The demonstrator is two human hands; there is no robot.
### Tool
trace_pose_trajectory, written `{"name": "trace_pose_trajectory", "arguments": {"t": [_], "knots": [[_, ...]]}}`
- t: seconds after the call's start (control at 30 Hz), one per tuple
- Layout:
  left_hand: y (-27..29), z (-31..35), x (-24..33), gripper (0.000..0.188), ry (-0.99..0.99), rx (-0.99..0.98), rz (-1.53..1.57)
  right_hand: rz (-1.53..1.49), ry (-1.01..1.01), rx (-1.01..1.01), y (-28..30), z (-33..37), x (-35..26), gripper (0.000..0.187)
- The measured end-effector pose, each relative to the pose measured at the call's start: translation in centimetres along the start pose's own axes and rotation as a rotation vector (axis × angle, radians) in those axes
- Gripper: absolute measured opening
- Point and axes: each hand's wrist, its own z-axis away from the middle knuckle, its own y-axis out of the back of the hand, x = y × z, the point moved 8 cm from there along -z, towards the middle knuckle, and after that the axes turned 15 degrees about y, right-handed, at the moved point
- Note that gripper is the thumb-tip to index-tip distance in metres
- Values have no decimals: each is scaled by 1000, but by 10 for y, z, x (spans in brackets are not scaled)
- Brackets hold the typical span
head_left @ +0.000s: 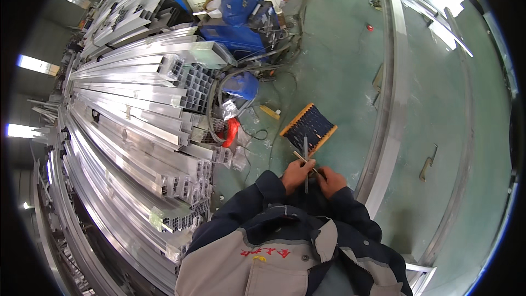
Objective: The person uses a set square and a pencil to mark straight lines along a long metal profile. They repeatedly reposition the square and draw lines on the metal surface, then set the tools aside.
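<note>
My left hand is closed round a thin tan stick, which slants down between my hands. A narrow grey bar runs upright between both hands, passing close to the left fingertips. Just beside it, my right hand has its fingers curled in near the stick's lower end; what they grip is hidden. Beyond the hands stands a small stool-like frame with orange side bars and a dark corded top. The bar's upper end overlaps its near edge in the picture.
Stacked metal profiles fill the left side, open ends facing the floor. Hoses, a blue container, a red cloth and a yellow bottle lie nearby. A long metal beam runs along the right; a clamp lies beyond it.
</note>
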Motion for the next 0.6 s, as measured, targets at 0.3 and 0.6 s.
{"name": "trace_pose_trajectory", "arguments": {"t": [0.3,0.6], "knots": [[-2,-2,24,49,42,-183,186,-360,-127,204,2,-9,37,23],[61,-33,91,55,-448,0,-148,-345,-14,184,-7,-144,4,28]]}}
